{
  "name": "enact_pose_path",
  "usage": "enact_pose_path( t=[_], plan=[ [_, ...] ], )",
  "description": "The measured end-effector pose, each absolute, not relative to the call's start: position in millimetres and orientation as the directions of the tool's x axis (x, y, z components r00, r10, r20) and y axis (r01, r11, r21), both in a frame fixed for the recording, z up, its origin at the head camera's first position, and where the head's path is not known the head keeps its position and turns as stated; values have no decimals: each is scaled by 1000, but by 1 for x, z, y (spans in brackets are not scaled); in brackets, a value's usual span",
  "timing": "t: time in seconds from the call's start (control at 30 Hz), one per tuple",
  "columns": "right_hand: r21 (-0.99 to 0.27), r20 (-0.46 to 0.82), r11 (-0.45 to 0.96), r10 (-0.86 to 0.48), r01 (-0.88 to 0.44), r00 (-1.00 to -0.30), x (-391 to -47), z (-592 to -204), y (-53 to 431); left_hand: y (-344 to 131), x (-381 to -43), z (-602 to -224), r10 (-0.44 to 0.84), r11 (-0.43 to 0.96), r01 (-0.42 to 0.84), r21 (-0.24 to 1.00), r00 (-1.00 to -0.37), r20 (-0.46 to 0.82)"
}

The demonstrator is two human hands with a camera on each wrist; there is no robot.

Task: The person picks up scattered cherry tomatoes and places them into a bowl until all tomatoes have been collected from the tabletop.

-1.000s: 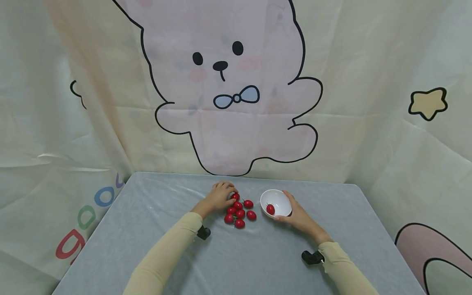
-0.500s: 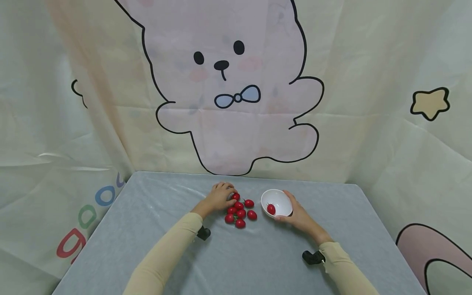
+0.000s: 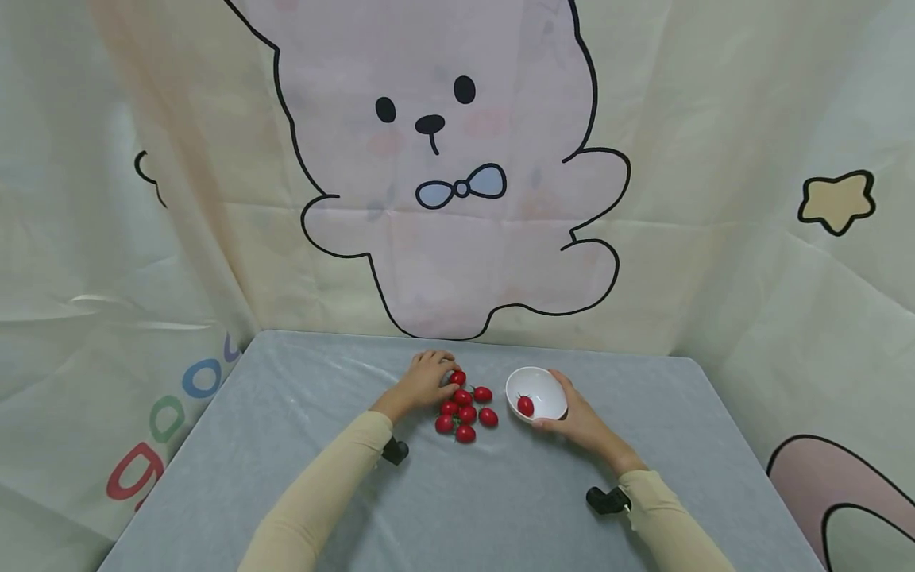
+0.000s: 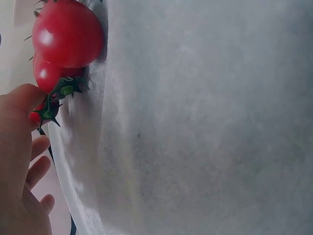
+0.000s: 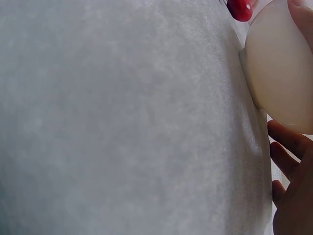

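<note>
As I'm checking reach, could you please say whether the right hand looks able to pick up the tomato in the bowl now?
Probably not: the right hand is busy gripping the white bowl from outside, though the open top leaves the tomato itself uncovered.

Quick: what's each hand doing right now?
Left hand: closed, thumb and finger around a tomato.
Right hand: closed, holding the bowl by its side.
</note>
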State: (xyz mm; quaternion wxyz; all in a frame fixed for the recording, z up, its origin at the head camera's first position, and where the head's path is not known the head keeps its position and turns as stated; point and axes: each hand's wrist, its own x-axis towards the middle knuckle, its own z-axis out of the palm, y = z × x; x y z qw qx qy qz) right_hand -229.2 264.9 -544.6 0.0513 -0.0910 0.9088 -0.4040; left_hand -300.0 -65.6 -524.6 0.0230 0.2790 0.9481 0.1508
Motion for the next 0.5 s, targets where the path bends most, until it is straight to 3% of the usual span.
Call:
enact_pose_path(
  t=[0.5],
  plan=[
    [-744,-29,658,-200,-113,-979,-231,-546,264,-67,-303,-512,523,798,518,308,-849,73]
  ],
)
